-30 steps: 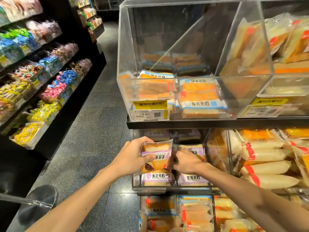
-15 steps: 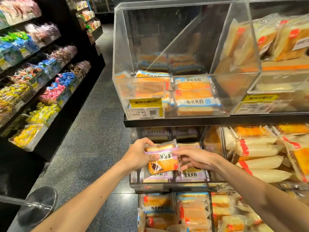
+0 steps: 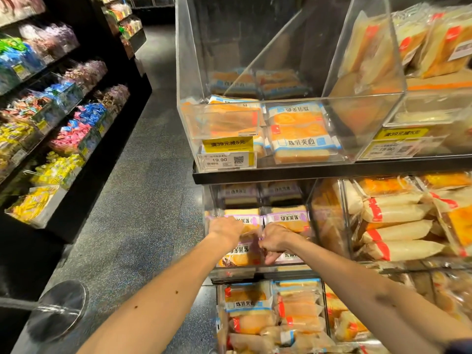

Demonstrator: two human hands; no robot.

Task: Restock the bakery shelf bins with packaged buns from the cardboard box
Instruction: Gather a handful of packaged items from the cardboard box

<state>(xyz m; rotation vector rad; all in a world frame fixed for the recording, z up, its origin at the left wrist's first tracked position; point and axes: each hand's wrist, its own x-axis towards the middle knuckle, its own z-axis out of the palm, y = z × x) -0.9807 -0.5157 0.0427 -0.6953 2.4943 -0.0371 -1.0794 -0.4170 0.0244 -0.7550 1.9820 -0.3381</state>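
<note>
While your left hand (image 3: 226,229) and right hand (image 3: 274,241) pinch the packaged bun (image 3: 240,255) between them, hold its wrapper edges lightly; it looks soft, light, crushable.

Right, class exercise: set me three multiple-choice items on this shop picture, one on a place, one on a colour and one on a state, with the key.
1. The left hand and right hand reach into a bin on which level?
A top
B middle
C bottom

2. What colour is the label band on the pack they hold?
A green
B purple
C red

3. How full is the upper left bin?
A heaped to the rim
B no packs at all
C only a low layer of packs

Key: 1 B, both hands are just under the black shelf edge and above the lowest bins. 2 B, the band with the print is purple. 3 C, its clear walls show bare space above the packs.
</note>
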